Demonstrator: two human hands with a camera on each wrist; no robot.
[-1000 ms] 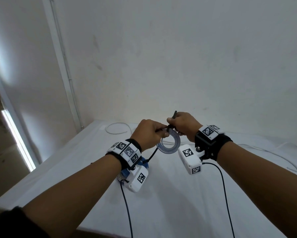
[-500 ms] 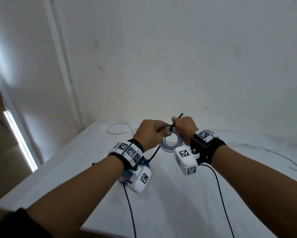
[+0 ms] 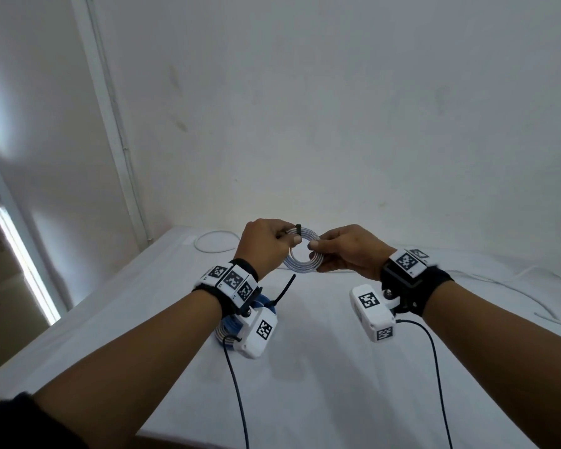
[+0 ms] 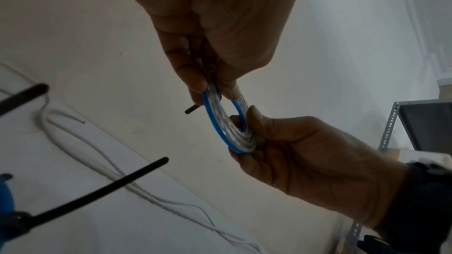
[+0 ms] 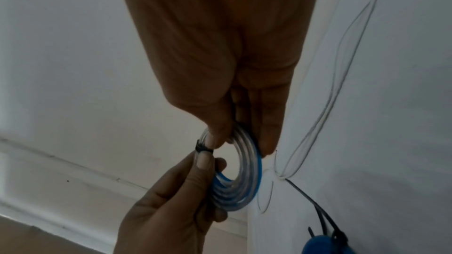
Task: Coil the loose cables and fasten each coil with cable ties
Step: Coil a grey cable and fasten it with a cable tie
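Both hands hold one small coil (image 3: pixel 302 254) of clear-and-blue cable above the white table (image 3: pixel 305 367). Left hand (image 3: pixel 264 243) pinches the coil's top where a black cable tie (image 3: pixel 298 229) wraps it; right hand (image 3: pixel 344 251) pinches the opposite rim, thumb on the inner edge. Whether the tie is fully cinched cannot be told.

Risks, as judged:
- Tie not yet tight: turns could spring apart if either pinch eases.
- Pulling the tail off-axis could skew the band and leave an outer turn free.
- Already-tied blue coils (image 3: pixel 240 319) sit under the left wrist; their tie tails (image 3: pixel 285 290) could snag a lowered hand.
- Loose white cable (image 3: pixel 214 243) lies well apart, uncoiled.
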